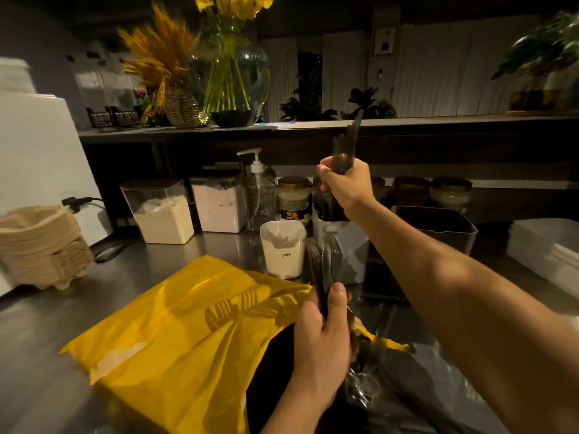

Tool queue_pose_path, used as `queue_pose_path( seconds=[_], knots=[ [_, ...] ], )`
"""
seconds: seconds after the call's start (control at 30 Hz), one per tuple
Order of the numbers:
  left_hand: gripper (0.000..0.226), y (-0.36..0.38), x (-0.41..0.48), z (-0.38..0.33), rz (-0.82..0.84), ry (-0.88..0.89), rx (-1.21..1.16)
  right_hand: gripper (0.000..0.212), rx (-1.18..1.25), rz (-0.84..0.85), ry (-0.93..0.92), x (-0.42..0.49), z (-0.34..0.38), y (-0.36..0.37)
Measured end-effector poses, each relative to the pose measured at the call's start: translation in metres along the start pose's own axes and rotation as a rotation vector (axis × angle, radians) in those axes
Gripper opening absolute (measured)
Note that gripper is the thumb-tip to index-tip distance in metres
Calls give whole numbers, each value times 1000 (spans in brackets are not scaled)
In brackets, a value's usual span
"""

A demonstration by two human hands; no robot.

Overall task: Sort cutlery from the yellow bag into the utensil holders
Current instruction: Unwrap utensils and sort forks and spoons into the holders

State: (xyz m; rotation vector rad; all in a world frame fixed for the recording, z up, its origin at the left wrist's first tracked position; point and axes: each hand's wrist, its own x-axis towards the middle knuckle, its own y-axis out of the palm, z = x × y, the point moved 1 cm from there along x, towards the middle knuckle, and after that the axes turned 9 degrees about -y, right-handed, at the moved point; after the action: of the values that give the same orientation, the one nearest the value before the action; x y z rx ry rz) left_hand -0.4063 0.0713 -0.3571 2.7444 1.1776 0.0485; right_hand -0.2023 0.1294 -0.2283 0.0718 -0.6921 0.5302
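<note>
A yellow bag lies open on the steel counter, its mouth toward me. At the mouth my left hand grips a bundle of black forks, tines up. My right hand is raised above a grey utensil holder that has dark cutlery in it. It grips a few black knives with their ends pointing up. A white holder marked CRBW stands just left of the grey one and holds white pieces.
A dark bin sits right of the holders and white trays at far right. Flour canisters, a pump bottle and jars line the back. Stacked pulp trays sit at left. Crumpled clear plastic lies near my left wrist.
</note>
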Motion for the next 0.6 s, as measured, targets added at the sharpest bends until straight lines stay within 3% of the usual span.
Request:
queue_pose_path(
  seconds=[0.2,0.33,0.4,0.47,0.53,0.6],
  knots=[
    [37,0,0,-1,15,-51,-21,49,-36,-68,31,13,-2,-8],
    [38,-2,-2,-2,1,-42,-16,39,-335,52,-87,1,4,-14],
    [36,-2,-4,-7,43,-49,-95,30,-418,13,-176,-9,10,-21],
    [38,-1,-8,-12,97,-51,-162,15,-363,-136,-227,-29,25,-32],
    [42,0,-10,-16,119,-51,-203,23,-204,-218,-206,-63,44,-43],
    [47,1,-12,-16,153,-46,-219,32,-8,-105,-66,-107,58,-53]
  ],
)
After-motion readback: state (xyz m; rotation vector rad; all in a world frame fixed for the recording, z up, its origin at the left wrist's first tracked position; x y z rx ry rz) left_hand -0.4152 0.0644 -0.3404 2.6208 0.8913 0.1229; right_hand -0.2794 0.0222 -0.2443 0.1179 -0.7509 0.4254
